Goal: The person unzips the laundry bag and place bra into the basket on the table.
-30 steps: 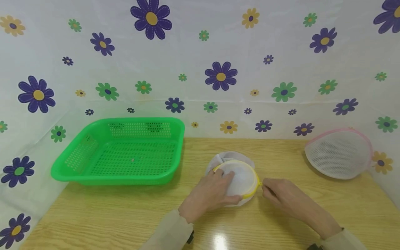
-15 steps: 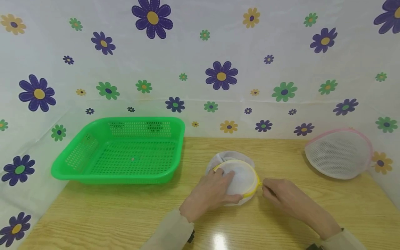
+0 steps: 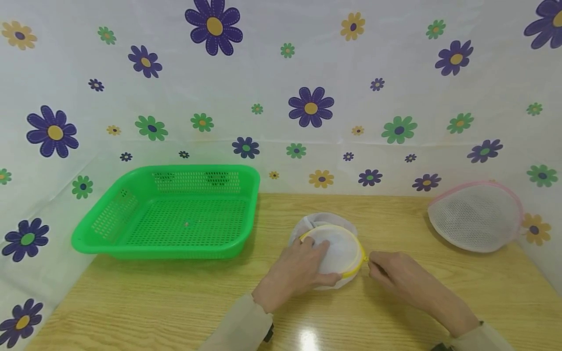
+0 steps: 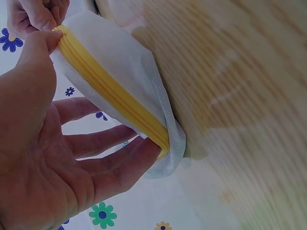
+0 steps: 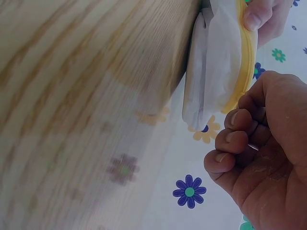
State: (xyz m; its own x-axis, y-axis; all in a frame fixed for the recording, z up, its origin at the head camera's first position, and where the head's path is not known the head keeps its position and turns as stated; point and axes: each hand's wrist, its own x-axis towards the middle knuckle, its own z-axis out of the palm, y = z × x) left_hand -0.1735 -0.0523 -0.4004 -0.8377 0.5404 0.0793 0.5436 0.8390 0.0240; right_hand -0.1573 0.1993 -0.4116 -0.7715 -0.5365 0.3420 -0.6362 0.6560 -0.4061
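A white mesh laundry bag (image 3: 340, 251) with a yellow zipper (image 4: 112, 98) round its edge lies on the table in front of me. My left hand (image 3: 298, 268) holds it from the left, thumb on the near part of the zipper and fingertips over the far part. At the bag's right end, my right hand (image 3: 401, 278) has curled fingers and pinches the zipper's end, where a small yellow tip shows in the head view. The pull itself is mostly hidden by the fingers. In the right wrist view the other fingers (image 5: 225, 141) are folded toward the palm.
A green plastic basket (image 3: 175, 252) with perforated walls stands at the left. Farther right, a second mesh bag (image 3: 476, 214) with pink edging leans near the flowered curtain (image 3: 263, 78) behind the wooden table (image 3: 145, 302).
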